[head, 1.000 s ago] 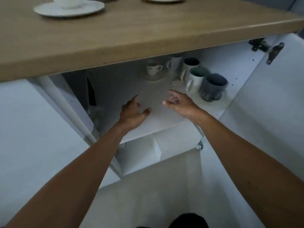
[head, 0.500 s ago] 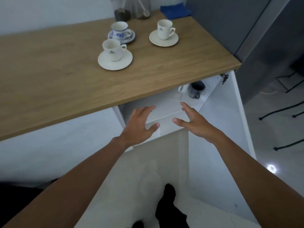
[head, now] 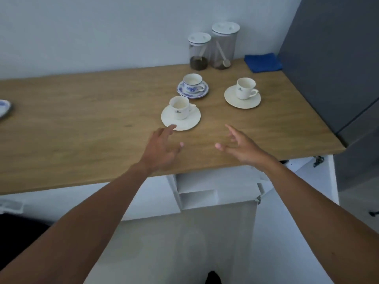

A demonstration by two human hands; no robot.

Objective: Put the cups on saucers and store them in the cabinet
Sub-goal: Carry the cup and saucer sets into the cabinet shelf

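Over the front edge of the light-brown wooden worktop (head: 82, 124), seen from the head camera, both hands are out and hold nothing. The left hand (head: 162, 149) has its fingers straight and spread. Its forefinger reaches the near rim of the plain white round saucer (head: 190, 121), though I cannot tell if it touches the rim or hovers above it. The right hand (head: 242, 147) is just as relaxed and splayed, above bare wood to the right of that saucer.

A small white china cup with a dark crest (head: 179, 107) stands upright on this saucer, its handle to the right. Behind it, a blue-flowered cup (head: 192, 82) sits on a matching blue-flowered saucer (head: 203, 93). Nearer the right edge, a cream cup (head: 245, 88) rests on a cream saucer (head: 231, 99). All three pairs are on the worktop, none in the open white cabinet (head: 194, 181) below the front edge.

Against the back edge are two clear canisters with white lids (head: 224, 46) and a folded blue cloth (head: 262, 62). A blue-patterned plate (head: 4, 108) shows at the far left edge.

My judgement is that each set is light, stiff and breakable, and that the cup only rests loose on glazed china, so it may slide if tilted. The saucer is best held under its rim on both sides and kept level, perhaps with a thumb steadying the cup.
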